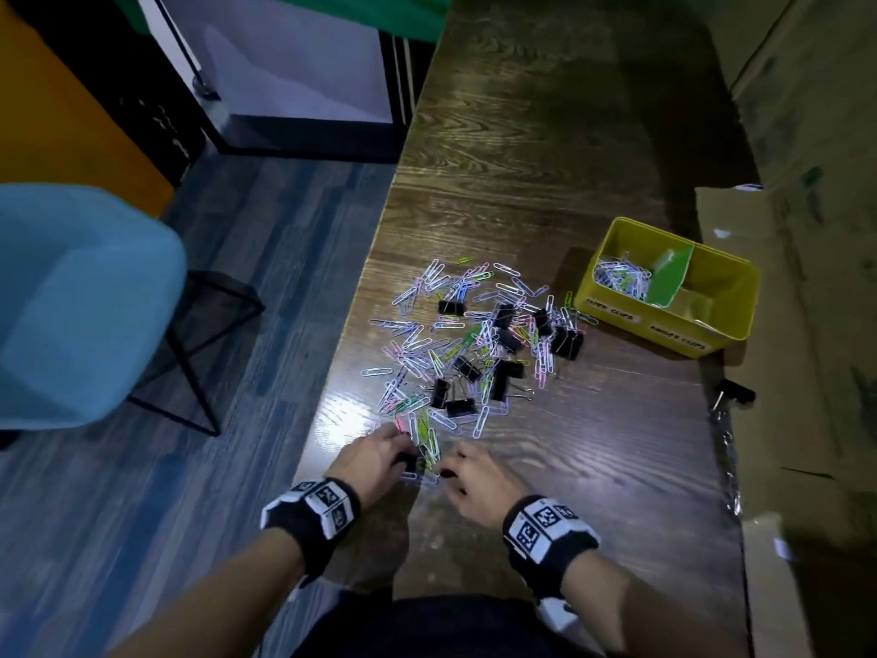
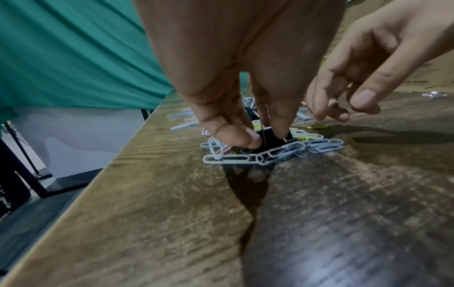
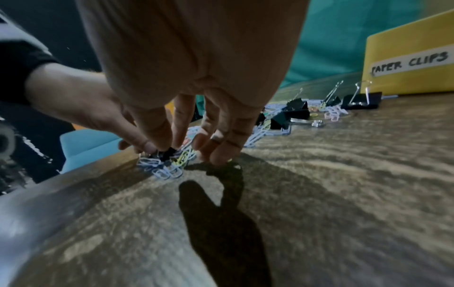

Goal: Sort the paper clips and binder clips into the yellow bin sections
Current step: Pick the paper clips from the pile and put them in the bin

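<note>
A spread pile of coloured paper clips [image 1: 427,353] mixed with several black binder clips [image 1: 505,372] lies on the wooden table. The yellow bin [image 1: 617,303] stands to the right of the pile, split by a green divider [image 1: 667,277]. Its left section, labelled PAPER CLIPS [image 3: 410,63], holds paper clips. At the pile's near edge my left hand [image 1: 403,455] pinches a black binder clip [image 2: 272,141] between thumb and finger, with the clip still among paper clips. My right hand [image 1: 451,472] hovers just right of it with loosely curled fingers [image 3: 217,153] touching the table and holding nothing.
The table's left edge [image 2: 137,139] runs close beside my left hand. A blue chair [image 1: 80,301] stands on the floor to the left. Cardboard [image 1: 740,287] lines the table's right side, and a stray binder clip [image 1: 734,394] lies near it.
</note>
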Demonstrator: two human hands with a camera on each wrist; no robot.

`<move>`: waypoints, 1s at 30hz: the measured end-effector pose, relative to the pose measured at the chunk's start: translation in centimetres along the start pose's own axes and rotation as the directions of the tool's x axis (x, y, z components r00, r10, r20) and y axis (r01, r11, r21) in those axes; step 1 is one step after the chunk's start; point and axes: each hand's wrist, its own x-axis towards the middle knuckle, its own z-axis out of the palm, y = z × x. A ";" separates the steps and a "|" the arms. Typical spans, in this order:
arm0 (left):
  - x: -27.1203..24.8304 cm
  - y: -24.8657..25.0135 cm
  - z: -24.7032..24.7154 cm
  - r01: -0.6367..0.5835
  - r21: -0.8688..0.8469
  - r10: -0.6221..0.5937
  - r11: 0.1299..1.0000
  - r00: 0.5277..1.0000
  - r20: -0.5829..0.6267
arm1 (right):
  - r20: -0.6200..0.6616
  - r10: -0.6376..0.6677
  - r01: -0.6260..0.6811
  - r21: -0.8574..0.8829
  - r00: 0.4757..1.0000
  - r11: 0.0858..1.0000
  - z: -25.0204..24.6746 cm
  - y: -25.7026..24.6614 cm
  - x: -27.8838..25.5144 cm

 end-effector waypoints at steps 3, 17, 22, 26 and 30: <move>0.0 -0.9 -0.3 -0.087 -0.106 0.082 0.991 0.995 -0.048 | -0.072 0.059 -0.059 0.006 0.996 0.998 0.4 0.1 0.1; 10.6 -5.3 -9.7 0.054 -0.174 -0.087 0.983 0.979 -0.185 | -0.109 0.124 -0.150 -0.276 0.986 0.949 -1.3 -1.4 2.7; 8.6 -5.0 -7.3 -0.050 -0.158 -0.011 0.986 0.931 -0.364 | -0.162 0.204 -0.234 -0.198 0.965 0.952 -0.9 -1.0 2.6; 6.5 -4.9 -3.6 -0.030 -0.002 0.027 1.000 0.935 -0.355 | -0.253 0.163 -0.203 -0.142 0.953 0.969 0.1 -0.4 1.5; 4.6 -3.8 -0.6 -0.035 0.079 0.057 0.996 0.954 -0.294 | -0.218 0.114 -0.148 -0.148 0.969 0.978 1.4 -0.7 1.0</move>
